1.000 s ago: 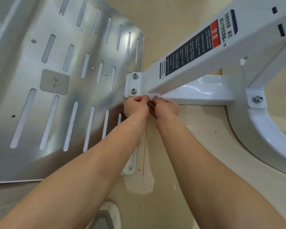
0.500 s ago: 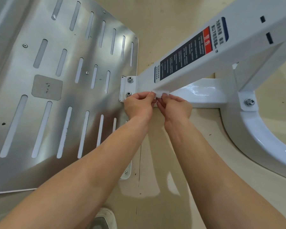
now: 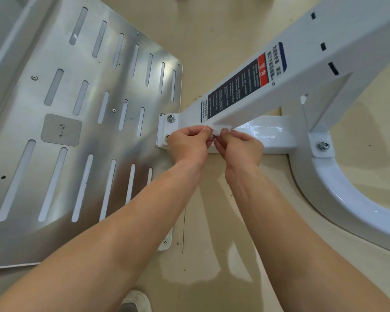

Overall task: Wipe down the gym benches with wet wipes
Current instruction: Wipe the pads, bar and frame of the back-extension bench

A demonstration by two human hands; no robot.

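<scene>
A: Both hands busy?
B: Yes, the left hand [image 3: 188, 146] and right hand [image 3: 240, 146] each pinch the small white wipe [image 3: 221, 129], at the near edge of the white frame beam [image 3: 306, 64], just right of the slotted steel plate [image 3: 32, 122].

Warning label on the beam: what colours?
The warning label is dark navy with a red block and white text; head view.
</scene>
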